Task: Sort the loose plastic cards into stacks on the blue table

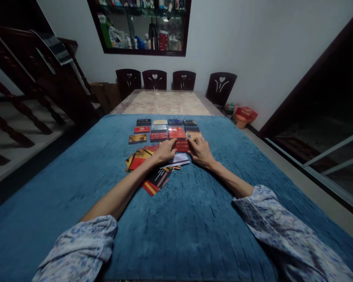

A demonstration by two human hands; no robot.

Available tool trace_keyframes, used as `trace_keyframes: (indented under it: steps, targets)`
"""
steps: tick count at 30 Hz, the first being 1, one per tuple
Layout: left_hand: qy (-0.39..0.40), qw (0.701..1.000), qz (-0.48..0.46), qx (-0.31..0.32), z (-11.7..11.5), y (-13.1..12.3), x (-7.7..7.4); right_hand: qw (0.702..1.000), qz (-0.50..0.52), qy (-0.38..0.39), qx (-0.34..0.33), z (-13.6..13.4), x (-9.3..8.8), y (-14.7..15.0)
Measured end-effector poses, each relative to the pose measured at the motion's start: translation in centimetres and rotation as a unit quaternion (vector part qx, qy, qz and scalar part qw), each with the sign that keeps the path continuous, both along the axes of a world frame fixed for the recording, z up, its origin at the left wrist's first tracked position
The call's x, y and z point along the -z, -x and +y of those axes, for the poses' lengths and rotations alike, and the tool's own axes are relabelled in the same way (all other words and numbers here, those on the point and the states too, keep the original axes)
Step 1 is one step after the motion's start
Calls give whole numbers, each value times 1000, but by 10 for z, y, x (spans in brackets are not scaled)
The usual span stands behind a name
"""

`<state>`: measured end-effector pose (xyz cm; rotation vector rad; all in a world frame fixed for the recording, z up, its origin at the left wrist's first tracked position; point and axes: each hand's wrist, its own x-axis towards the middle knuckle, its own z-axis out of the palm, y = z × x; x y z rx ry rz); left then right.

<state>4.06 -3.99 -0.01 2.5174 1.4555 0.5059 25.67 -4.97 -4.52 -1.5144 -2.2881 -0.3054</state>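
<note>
A red card (181, 146) is between my two hands, just in front of the rows of cards. My left hand (165, 150) has its curled fingers at the card's left edge, and my right hand (202, 152) grips its right edge. Under my left wrist spreads a loose heap of cards: a red and gold one (137, 163), a black one (159, 177) and a white one with a dark stripe (180, 159). Beyond lie several small stacks in rows, among them a gold stack (137, 138), a red stack (176, 132) and a pale blue stack (159, 128).
A blue cloth (176, 231) covers the near part of the long table, whose marbled top (167, 102) shows at the far end. Dark chairs (154, 79) stand behind it. Wooden railings (26, 105) run along the left, and an orange bin (241, 119) is at the right.
</note>
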Motion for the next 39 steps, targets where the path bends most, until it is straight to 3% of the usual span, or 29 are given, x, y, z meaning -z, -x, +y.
trace_keyframes:
  steps: [20, 30, 39]
  targets:
    - [25, 999, -7, 32, 12, 7, 7, 998, 46, 36, -26, 1, 1, -2]
    - [46, 998, 33, 20, 4, 8, 1, 998, 40, 42, -15, -3, -3, 0]
    - [26, 997, 67, 33, 8, 14, -4, 997, 10, 53, -50, 2, -14, 1]
